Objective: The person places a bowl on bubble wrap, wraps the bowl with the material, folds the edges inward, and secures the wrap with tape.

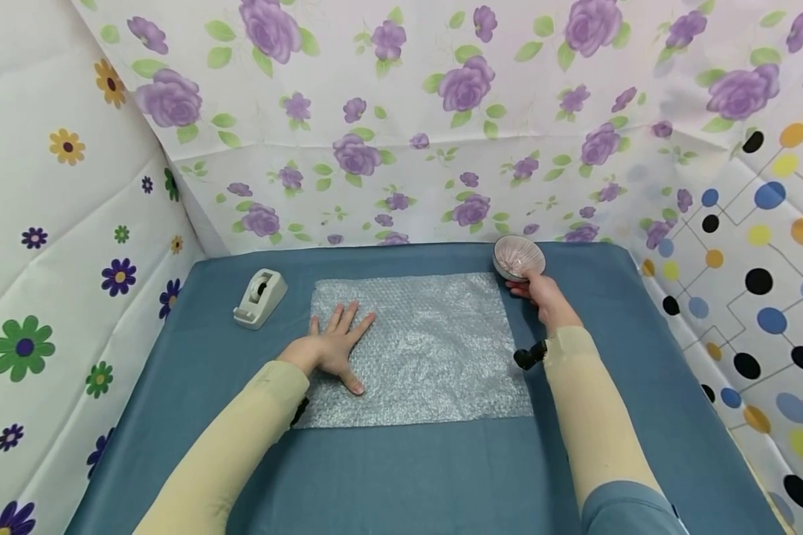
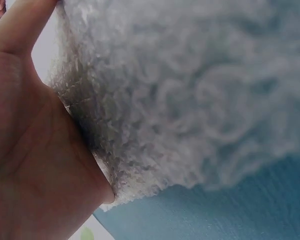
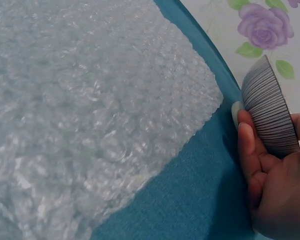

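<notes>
A sheet of clear bubble wrap [image 1: 435,349] lies flat on the blue cloth. My left hand [image 1: 334,348] rests on its left part with the fingers spread; the left wrist view shows the palm close to the bubbles. At the back right, my right hand [image 1: 543,293] grips a small bowl [image 1: 518,256] by its near rim. Fine dark stripes cover the bowl's outside [image 3: 270,107] in the right wrist view, where fingers curl under it and the thumb is over the rim. The bowl is just past the sheet's far right corner.
A white tape dispenser [image 1: 261,299] stands left of the bubble wrap. Blue cloth [image 1: 401,475] covers the table. Flowered sheets [image 1: 355,156] hang behind and at the left, and a dotted one [image 1: 769,282] hangs at the right.
</notes>
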`<state>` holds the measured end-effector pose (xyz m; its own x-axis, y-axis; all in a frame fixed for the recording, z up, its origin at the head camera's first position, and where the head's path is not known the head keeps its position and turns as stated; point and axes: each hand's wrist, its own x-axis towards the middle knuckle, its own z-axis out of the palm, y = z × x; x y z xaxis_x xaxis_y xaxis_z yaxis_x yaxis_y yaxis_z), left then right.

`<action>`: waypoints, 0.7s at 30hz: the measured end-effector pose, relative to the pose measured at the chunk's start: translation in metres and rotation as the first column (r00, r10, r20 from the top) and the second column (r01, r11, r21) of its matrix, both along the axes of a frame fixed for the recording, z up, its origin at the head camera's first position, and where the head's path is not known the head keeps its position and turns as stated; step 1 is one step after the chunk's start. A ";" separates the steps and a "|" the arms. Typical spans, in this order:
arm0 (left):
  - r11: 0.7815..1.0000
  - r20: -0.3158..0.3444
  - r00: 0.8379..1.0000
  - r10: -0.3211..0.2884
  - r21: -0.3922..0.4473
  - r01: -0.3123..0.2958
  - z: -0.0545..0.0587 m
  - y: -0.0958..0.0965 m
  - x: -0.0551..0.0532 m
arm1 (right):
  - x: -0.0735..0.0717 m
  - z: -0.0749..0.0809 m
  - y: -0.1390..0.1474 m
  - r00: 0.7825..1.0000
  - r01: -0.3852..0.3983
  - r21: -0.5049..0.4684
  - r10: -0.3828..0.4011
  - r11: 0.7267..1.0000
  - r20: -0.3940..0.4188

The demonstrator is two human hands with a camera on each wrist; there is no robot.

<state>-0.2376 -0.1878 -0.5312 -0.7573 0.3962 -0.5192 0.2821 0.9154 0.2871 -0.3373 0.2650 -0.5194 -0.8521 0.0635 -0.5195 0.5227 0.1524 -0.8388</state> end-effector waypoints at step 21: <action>1.000 0.019 1.000 0.007 0.022 -0.007 0.000 0.000 -0.001 | 0.010 -0.006 -0.002 0.992 -0.043 0.053 0.049 0.998 -0.116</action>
<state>-0.2385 -0.1881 -0.5311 -0.7502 0.4023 -0.5247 0.2699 0.9108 0.3126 -0.3271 0.2628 -0.5258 -0.9095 0.0470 -0.4131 0.4130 0.2178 -0.8843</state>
